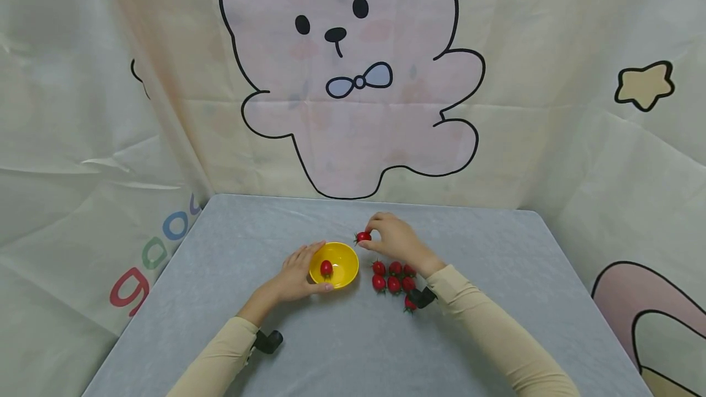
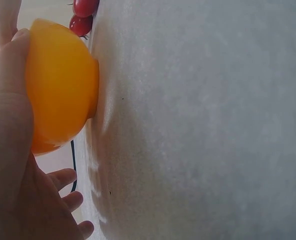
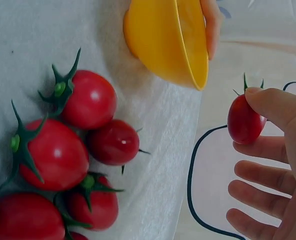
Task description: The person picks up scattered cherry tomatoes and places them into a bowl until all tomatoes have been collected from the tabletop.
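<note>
A small yellow bowl stands on the grey table with one cherry tomato inside. My left hand cups the bowl's left side, thumb along its wall. My right hand hovers just right of and behind the bowl, pinching a cherry tomato between thumb and fingers; in the right wrist view that tomato hangs beside the bowl's rim. A cluster of several red tomatoes with green stems lies under my right wrist.
A cartoon-printed cloth backdrop rises behind and beside the table. The table's far edge runs close behind the hands. Black wrist camera mounts show at both forearms.
</note>
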Demonstrator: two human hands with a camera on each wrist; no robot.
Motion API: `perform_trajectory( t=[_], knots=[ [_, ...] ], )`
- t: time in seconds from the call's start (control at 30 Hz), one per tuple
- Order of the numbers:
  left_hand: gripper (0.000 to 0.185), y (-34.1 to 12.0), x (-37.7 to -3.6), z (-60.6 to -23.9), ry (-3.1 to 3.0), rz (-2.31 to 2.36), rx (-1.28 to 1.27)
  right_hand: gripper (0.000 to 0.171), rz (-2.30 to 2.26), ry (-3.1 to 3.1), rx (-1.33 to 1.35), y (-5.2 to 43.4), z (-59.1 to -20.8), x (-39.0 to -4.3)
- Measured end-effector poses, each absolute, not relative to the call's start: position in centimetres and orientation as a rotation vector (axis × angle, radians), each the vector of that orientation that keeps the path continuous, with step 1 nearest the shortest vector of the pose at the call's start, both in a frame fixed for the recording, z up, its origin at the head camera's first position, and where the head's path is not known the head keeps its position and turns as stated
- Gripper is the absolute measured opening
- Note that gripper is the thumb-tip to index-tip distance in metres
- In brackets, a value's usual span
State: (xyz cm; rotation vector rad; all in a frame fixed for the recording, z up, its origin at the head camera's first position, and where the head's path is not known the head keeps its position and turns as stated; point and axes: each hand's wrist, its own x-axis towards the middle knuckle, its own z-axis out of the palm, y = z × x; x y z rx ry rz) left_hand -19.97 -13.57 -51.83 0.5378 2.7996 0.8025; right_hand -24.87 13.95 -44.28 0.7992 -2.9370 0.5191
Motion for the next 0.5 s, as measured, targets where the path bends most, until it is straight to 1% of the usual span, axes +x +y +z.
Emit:
perform_trajectory(
  t=[0.13,0.37,0.5],
  knots=[
    [0.106,-13.55,-19.98,-51.83,2.8,0.806,0.548,0.041,0.496,-2.933,0.836,13.71,-44.53,-24.9],
    [0.105,-13.54,-19.96,-51.88,2.803,0.814,0.548,0.035,0.519,-2.919,0.851,13.28,-44.65,-24.88],
    [0.105,-13.54,-19.95,-51.9,2.801,0.825,0.54,0.036,0.522,-2.92,0.856,13.03,-44.58,-24.83]
  ],
)
